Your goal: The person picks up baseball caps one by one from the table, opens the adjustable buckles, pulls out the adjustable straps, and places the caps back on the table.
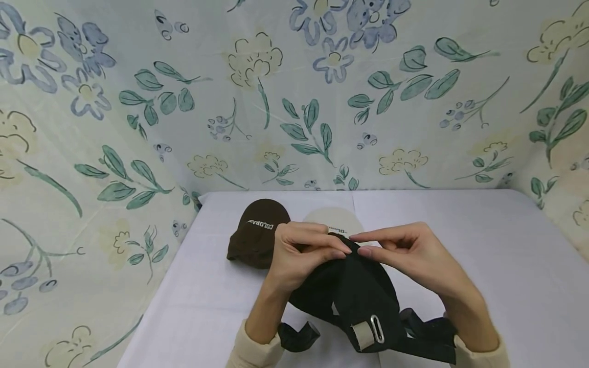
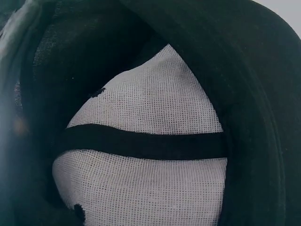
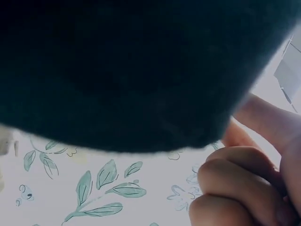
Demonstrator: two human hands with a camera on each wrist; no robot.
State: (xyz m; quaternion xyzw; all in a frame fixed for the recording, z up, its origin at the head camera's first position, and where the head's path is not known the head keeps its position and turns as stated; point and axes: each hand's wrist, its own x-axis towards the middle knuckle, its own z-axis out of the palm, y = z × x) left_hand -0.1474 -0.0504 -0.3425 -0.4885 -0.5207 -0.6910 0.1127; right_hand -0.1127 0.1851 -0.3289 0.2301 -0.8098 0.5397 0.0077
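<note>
Both hands hold a dark baseball cap (image 1: 365, 291) up above the table, its crown between them. In the head view the left hand (image 1: 303, 250) pinches the top edge of the cap between thumb and fingers. Close by, the right hand (image 1: 411, 253) pinches the same edge with thumb and index finger. A metal buckle (image 1: 377, 328) and a beige tab (image 1: 363, 335) show on the cap's lower side. The left wrist view looks into the cap, at white mesh lining (image 2: 155, 188) crossed by a dark band (image 2: 164, 146). Curled fingers (image 3: 235, 188) of the right hand appear beside dark fabric in the right wrist view.
A brown cap (image 1: 259, 232) with white lettering lies at the back left of the white table (image 1: 483, 245). Behind the hands is a cream cap (image 1: 336, 217), partly hidden. Flower-patterned cloth (image 1: 294, 102) hangs behind the table and at the sides.
</note>
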